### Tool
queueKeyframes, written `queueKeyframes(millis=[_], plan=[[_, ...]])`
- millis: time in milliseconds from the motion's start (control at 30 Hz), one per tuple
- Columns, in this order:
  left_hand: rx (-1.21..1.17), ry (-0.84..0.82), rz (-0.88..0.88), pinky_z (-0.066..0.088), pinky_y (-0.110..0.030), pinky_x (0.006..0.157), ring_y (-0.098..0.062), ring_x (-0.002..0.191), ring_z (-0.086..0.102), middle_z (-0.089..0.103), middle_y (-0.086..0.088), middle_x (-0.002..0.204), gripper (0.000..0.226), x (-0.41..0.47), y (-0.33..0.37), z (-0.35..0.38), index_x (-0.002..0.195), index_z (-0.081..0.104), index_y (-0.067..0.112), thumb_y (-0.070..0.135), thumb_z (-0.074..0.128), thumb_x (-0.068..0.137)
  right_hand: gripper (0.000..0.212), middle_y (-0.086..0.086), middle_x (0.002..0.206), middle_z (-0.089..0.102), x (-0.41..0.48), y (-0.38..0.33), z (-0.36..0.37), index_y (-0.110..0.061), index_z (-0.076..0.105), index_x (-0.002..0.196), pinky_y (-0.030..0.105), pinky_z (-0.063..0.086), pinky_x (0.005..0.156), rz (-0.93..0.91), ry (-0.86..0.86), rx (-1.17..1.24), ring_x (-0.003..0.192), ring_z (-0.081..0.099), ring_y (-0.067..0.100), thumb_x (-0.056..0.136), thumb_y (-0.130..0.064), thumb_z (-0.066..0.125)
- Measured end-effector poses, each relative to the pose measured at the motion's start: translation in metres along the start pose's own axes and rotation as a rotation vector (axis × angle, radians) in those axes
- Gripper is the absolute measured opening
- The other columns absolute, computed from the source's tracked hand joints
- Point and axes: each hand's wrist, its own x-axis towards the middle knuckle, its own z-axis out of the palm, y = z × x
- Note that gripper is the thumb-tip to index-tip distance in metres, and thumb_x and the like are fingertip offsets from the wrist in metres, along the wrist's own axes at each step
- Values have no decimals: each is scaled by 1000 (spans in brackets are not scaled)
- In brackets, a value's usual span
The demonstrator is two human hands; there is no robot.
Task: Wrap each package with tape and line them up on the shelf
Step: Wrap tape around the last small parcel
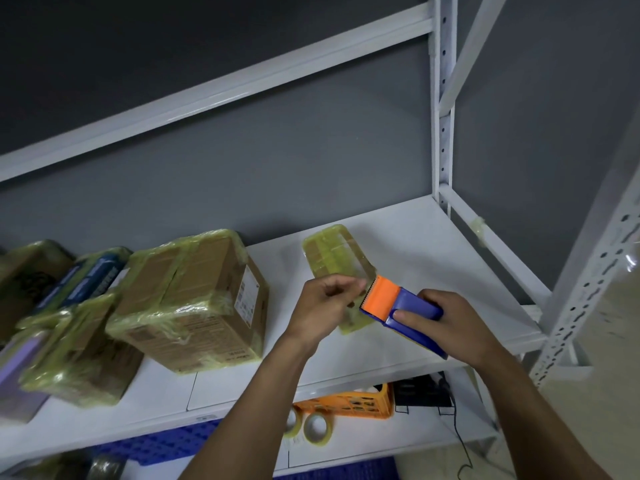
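Right hand (446, 323) grips my dispenser (401, 306), left hand (322, 303) pinches its tape end (360, 289); slack might self-stick short of the twelve-o'clock package (332, 254).

Purple package (17, 372) — cut off at left edge.

Tape dispenser (403, 308) is done in blue with an orange front, brown cardboard package (207, 268) is coated in yellowish tape (199, 310), shelf (433, 237) is painted white, wall (242, 161) dark grey.
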Motion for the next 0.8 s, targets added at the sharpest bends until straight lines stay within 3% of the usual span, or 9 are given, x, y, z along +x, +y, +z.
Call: queueKeyframes(millis=[133, 267, 367, 433, 600, 800], plan=[[11, 21, -36, 48, -8, 60, 2, 82, 70, 77, 14, 90, 8, -1, -3, 0, 94, 81, 28, 34, 77, 89, 54, 2, 68, 64, -1, 1, -1, -11, 64, 78, 23, 46, 60, -21, -7, 21, 58, 62, 12, 73, -64, 73], [-9, -19, -91, 57, -19, 73, -5, 84, 70, 78, 11, 93, 11, 1, -5, -1, 89, 81, 34, 43, 76, 88, 47, -3, 71, 67, -4, 2, -2, -15, 65, 80, 17, 47, 58, -52, -10, 26, 64, 67, 12, 74, -61, 75], [18, -46, -85, 50, -12, 63, 6, 75, 66, 77, 14, 90, 8, 4, -5, -2, 89, 81, 31, 37, 76, 90, 45, -3, 74, 68, -4, 6, -2, -16, 66, 83, 20, 49, 60, -58, -12, 12, 67, 68, 13, 75, -60, 74], [44, -36, -59, 47, -7, 62, 7, 80, 67, 77, 14, 90, 8, 6, -6, -3, 87, 81, 30, 31, 75, 92, 46, -3, 73, 68, -4, 7, -2, -17, 66, 82, 19, 48, 60, -55, -12, 13, 66, 67, 13, 74, -62, 74], [124, 63, 52, 46, -3, 64, 8, 82, 65, 73, 23, 81, 19, 15, -10, -4, 79, 76, 33, 23, 72, 94, 47, -13, 69, 67, -1, 0, 0, -23, 64, 79, 12, 46, 56, -72, -26, 2, 64, 67, 6, 77, -68, 76], [54, 259, 106, 45, -2, 66, 8, 80, 68, 75, 20, 82, 17, 21, -14, -32, 79, 78, 28, 17, 75, 92, 54, -13, 76, 71, 4, 0, -11, -24, 64, 82, 20, 53, 61, -23, -72, -63, 70, 71, 5, 73, -76, 74]])
